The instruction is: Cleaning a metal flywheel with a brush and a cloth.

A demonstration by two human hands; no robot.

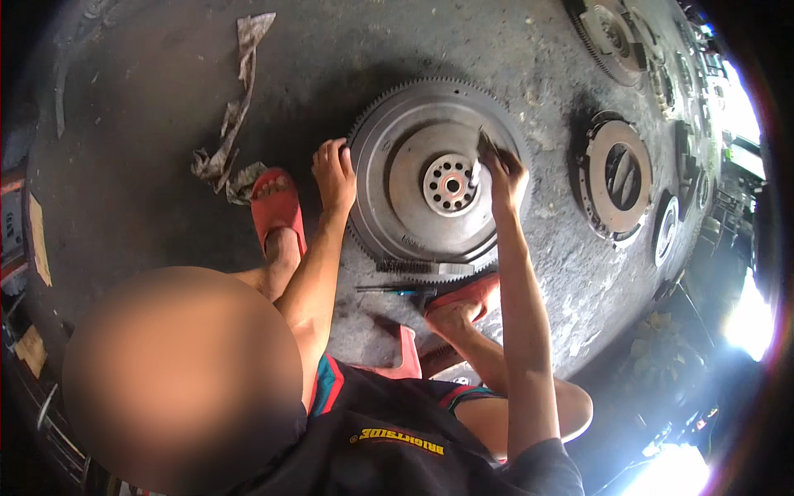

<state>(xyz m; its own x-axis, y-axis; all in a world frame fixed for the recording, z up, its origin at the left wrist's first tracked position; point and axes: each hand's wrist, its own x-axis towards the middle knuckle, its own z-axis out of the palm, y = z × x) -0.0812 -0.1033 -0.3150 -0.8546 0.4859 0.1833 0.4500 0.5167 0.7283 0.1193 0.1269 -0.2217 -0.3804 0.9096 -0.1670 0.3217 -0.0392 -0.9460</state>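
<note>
A large grey flywheel (380, 157) with a toothed rim lies flat on the floor in front of me. At its left edge, my left hand (335, 175) has its fingers curled against the teeth. My right hand (508, 177) is over the right part of the disc, closed on a thin, dark, flat piece (486, 144) whose exact kind I cannot make out. A small pale bit shows beside those fingers, near the hub (452, 185) with its ring of bolt holes. Across the near rim lies a brush with dark bristles (405, 267).
A slim screwdriver-like tool (401, 290) is on the floor between my feet in red slippers (277, 211). A crumpled dirty rag (236, 124) stretches out at the far left. To the right lie a clutch pressure plate (616, 178), a pale ring (667, 230) and another toothed disc (610, 37).
</note>
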